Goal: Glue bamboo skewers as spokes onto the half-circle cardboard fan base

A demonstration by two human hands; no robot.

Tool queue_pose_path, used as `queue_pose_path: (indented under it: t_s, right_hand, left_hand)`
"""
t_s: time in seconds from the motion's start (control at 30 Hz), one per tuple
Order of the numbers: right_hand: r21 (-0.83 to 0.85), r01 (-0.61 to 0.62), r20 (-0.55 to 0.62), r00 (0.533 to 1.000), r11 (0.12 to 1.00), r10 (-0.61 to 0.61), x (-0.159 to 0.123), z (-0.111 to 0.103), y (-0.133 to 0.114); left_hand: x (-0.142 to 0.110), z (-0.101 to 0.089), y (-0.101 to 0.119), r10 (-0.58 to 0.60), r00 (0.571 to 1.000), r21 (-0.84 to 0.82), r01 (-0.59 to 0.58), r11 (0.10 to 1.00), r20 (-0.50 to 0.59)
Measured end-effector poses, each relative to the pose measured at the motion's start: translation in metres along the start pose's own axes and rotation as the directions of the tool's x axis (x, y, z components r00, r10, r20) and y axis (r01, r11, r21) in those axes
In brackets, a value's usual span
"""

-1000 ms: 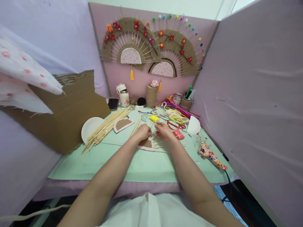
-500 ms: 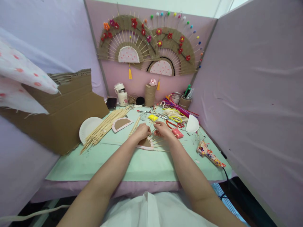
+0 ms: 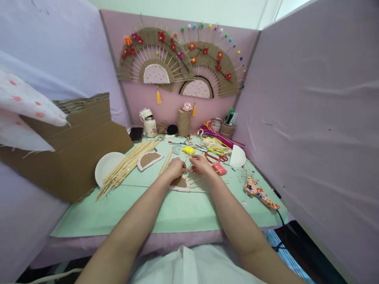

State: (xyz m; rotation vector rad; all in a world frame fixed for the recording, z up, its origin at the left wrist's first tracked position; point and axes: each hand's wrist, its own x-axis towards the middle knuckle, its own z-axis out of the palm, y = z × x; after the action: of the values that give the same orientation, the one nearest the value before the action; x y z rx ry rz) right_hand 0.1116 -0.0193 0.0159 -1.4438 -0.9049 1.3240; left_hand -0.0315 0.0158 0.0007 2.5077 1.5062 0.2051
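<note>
My left hand point(image 3: 177, 168) is over a brown cardboard half-disc point(image 3: 180, 182) edged in pale pink cloth, its fingers closed at the disc's upper edge. My right hand point(image 3: 200, 164) is just to the right, with thumb and fingers pinched around a thin bamboo stick. Several bamboo sticks point(image 3: 195, 185) fan out to the right from the half-disc. My left hand hides much of the disc, and the fingertips of both hands are hard to make out. A second half-disc point(image 3: 150, 159) with the same edging lies to the left.
A bamboo stick bundle point(image 3: 128, 167) lies partly over a white paper plate point(image 3: 108, 165). Scissors point(image 3: 220, 158), a red packet point(image 3: 219, 168) and a yellow packet point(image 3: 188, 150) surround the hands. A floral-patterned glue gun point(image 3: 260, 194) with a cord lies right. Cardboard point(image 3: 79, 150) leans left.
The camera view has shifted slightly, so the whole scene sits lower and a little left. Both hands stay at the half-disc, with almost no visible movement.
</note>
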Motion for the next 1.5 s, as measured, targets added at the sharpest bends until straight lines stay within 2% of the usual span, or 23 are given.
queue_pose_path:
  t_s: [1.5]
  right_hand:
    - [-0.005, 0.005, 0.023, 1.0, 1.0, -0.005, 0.0005, 0.0009, 0.0009]
  left_hand:
    - [-0.0034, -0.0036, 0.0028, -0.013, 1.0, -0.004, 0.013, 1.0, -0.004]
